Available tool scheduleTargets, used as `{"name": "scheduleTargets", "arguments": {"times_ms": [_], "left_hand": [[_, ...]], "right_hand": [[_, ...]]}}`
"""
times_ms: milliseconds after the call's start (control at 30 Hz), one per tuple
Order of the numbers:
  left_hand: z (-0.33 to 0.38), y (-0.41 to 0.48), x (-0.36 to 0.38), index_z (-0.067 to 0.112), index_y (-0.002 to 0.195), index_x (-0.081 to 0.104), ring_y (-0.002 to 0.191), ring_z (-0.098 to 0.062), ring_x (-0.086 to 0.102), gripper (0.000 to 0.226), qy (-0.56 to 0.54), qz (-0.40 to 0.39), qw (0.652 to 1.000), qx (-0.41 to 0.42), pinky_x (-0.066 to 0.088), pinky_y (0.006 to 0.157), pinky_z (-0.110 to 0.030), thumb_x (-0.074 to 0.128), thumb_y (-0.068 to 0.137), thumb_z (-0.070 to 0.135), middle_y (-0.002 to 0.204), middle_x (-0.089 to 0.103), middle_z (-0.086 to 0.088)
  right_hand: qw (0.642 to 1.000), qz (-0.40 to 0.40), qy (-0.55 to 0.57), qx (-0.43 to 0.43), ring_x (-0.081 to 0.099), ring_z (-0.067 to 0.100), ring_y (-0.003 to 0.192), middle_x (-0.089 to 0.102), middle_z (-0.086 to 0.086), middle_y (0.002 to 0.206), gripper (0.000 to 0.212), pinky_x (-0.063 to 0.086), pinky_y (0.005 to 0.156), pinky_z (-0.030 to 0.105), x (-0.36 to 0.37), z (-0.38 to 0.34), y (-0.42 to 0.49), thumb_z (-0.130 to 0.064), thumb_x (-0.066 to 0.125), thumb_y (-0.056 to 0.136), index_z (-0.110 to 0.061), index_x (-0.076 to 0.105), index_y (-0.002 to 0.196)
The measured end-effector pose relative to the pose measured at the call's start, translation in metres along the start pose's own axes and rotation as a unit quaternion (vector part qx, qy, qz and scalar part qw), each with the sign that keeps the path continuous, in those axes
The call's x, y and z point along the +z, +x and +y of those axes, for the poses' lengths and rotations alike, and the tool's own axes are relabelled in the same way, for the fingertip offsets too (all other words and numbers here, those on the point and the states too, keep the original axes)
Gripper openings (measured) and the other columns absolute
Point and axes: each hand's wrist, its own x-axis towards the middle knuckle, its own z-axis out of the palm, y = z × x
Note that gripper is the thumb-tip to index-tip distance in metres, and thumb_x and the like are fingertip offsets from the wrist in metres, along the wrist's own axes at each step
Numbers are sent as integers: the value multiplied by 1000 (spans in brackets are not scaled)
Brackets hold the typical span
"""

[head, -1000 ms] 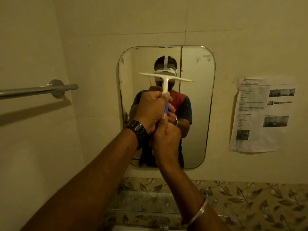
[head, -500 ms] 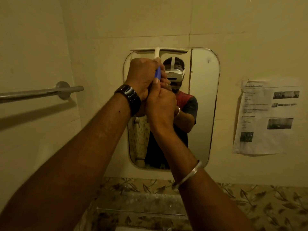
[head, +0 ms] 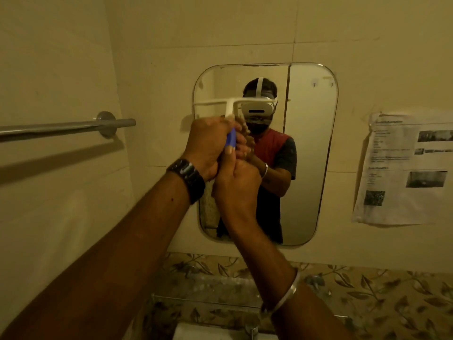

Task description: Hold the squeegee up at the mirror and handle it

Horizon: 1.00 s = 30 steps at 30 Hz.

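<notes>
A white squeegee (head: 229,105) with a blue grip lies against the wall mirror (head: 308,153), its blade level across the upper left part of the glass. My left hand (head: 210,146), with a dark watch on the wrist, grips the blue handle. Just below it, my right hand (head: 239,182), with a metal bangle on the forearm, grips the handle's lower end. Most of the handle is hidden by my fingers. The mirror reflects a person in a red and dark shirt wearing a white headset.
A metal towel bar (head: 68,127) juts from the left wall. A printed paper sheet (head: 404,168) hangs on the wall right of the mirror. Below are leaf-patterned tiles (head: 367,303), a glass shelf (head: 208,288) and a tap (head: 252,331) over a white basin.
Both hands pushed the squeegee from mid-mirror up to the top edge, then drew it back down the left side of the glass. The view has shifted, so the mirror sits further right.
</notes>
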Motion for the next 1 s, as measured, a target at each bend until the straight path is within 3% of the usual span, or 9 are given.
{"name": "scheduleTargets", "arguments": {"times_ms": [100, 200, 367, 467, 600, 733, 900, 1000], "left_hand": [[32, 18, 6, -2, 102, 66, 60, -21, 64, 32, 5, 22, 999, 30, 57, 55, -26, 49, 109, 24, 70, 66, -10], [44, 30, 6, -3, 98, 66, 63, -24, 64, 32, -3, 21, 999, 26, 59, 51, -26, 51, 109, 23, 70, 66, -12], [16, 25, -4, 0, 92, 68, 57, -23, 65, 31, 23, 21, 1000, -2, 58, 52, -30, 51, 107, 21, 65, 68, -11], [-18, 13, -17, -2, 99, 68, 55, -25, 64, 26, 19, 23, 999, -37, 54, 51, -32, 52, 105, 18, 70, 67, -15], [-39, -3, -26, -2, 108, 65, 53, -21, 66, 31, 25, 10, 997, -77, 54, 55, -30, 50, 108, 25, 71, 67, -13], [-1, 2, -16, -2, 104, 67, 62, -24, 67, 33, 12, 4, 1000, -20, 58, 59, -33, 50, 108, 26, 73, 69, -13], [44, 30, -6, -1, 99, 67, 71, -26, 67, 34, -2, 17, 1000, 18, 60, 59, -29, 52, 108, 28, 70, 71, -10], [37, 34, -9, 0, 95, 66, 65, -24, 67, 36, 10, 18, 1000, 2, 60, 58, -28, 50, 109, 29, 64, 70, -9]], "right_hand": [[1000, -10, -7, -9, 60, 16, 53, 61, -1, 59, 48, 56, 57, 40, 4, -28, 31, -35, 41, 110, -23, 58, 67], [1000, -10, -19, 14, 59, 14, 54, 62, 0, 62, 47, 55, 57, 35, 12, -38, 46, -37, 41, 110, -21, 60, 70], [999, -8, -25, 48, 61, 17, 55, 62, 0, 63, 48, 57, 57, 39, 14, -10, 22, -41, 39, 109, -18, 62, 74], [997, -9, -41, 58, 64, 15, 58, 65, -1, 68, 51, 56, 54, 35, 14, 19, -8, -47, 37, 108, -11, 67, 89], [996, -15, -65, 60, 56, 8, 49, 59, -5, 58, 52, 47, 50, 26, 10, 29, -33, -39, 38, 110, -19, 62, 70], [1000, -14, -4, 27, 59, 15, 52, 62, 0, 60, 47, 53, 53, 38, 8, -2, -9, -37, 41, 110, -18, 62, 72], [1000, -23, -14, 3, 64, 20, 57, 68, 9, 67, 48, 58, 59, 41, 17, -37, 39, -36, 40, 110, -19, 61, 71], [999, -30, -33, 20, 64, 18, 57, 66, 4, 66, 48, 56, 57, 36, 21, -27, 39, -39, 39, 110, -18, 63, 75]]}}
